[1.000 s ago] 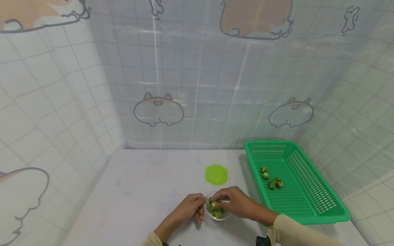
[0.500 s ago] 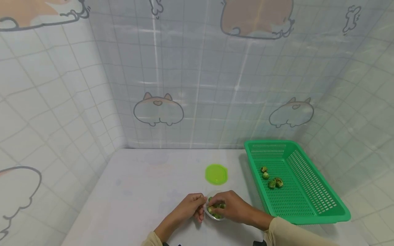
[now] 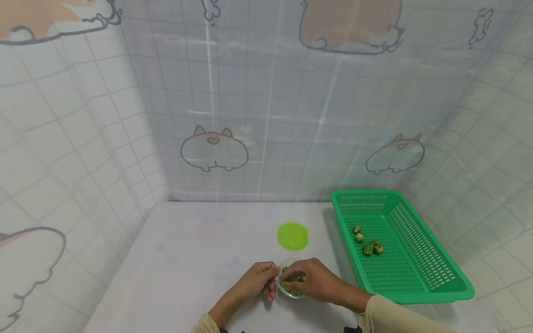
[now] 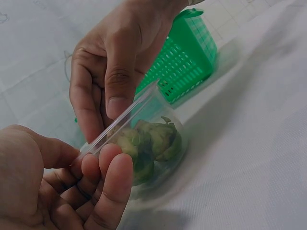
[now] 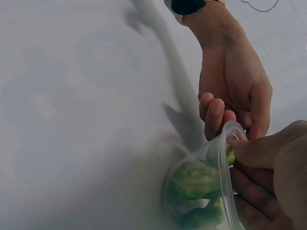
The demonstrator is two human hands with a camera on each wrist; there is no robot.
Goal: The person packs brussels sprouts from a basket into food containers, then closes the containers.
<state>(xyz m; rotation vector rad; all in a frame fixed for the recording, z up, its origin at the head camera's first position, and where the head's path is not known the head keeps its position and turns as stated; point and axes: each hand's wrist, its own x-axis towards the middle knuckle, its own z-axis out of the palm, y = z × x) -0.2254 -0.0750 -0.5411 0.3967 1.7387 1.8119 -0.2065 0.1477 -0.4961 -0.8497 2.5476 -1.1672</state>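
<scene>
A small clear plastic tub (image 4: pixel 152 106) holds several green Brussels sprouts (image 4: pixel 163 140). My left hand (image 3: pixel 261 279) pinches the tub's rim from the left, thumb on top and fingers curled against the outer wall. From the right, my right hand (image 3: pixel 317 280) reaches over the tub with thumb and fingers down inside the rim. It pinches a Brussels sprout (image 5: pixel 231 152) between thumb and fingers, partly covered by the hand in the right wrist view. More sprouts (image 5: pixel 194 179) show through the tub's wall below.
A bright green round lid (image 3: pixel 293 236) lies flat on the white table (image 3: pixel 200 249), behind the tub. To the right stands a green perforated basket (image 3: pixel 404 268) with several sprouts (image 3: pixel 368 249) near its left side. Tile-patterned sheets wall off the back and sides.
My right hand has lowered slightly into the tub, its fingers now around a sprout. The left hand keeps its grip on the rim, and the lid and basket have not moved.
</scene>
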